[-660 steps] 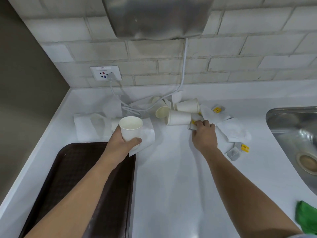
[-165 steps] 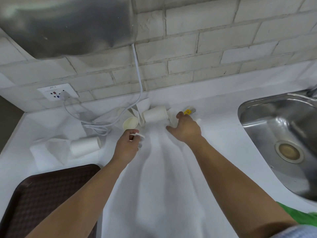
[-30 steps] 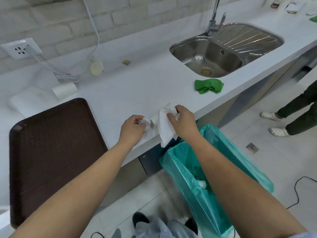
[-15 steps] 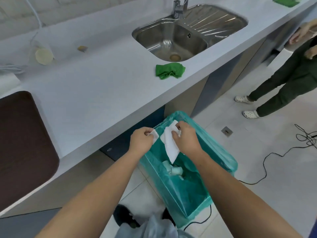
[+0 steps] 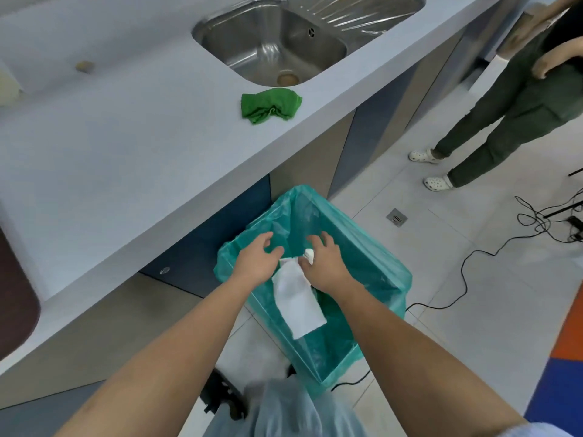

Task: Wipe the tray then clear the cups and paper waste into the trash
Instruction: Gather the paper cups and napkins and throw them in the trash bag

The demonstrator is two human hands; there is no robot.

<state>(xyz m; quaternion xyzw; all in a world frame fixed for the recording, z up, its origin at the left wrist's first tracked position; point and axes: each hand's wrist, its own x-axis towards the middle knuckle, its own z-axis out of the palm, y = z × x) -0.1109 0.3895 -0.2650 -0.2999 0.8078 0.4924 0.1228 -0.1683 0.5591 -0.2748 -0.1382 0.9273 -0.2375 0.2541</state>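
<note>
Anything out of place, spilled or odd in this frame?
Nothing spilled or damaged. A small tan scrap lies alone on the counter, not yet binned, and a crumpled green cloth sits near the counter's front edge by the sink. White paper hangs between the open left hand and right hand over the trash bin.

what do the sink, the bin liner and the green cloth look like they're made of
Sink: probably stainless steel, shiny, with streaky reflections.
Bin liner: thin teal plastic film, translucent and glossy, wrinkled along its edge.
Green cloth: soft fabric, possibly microfibre, matte, lying crumpled in folds; the weave is too small to tell.
</note>
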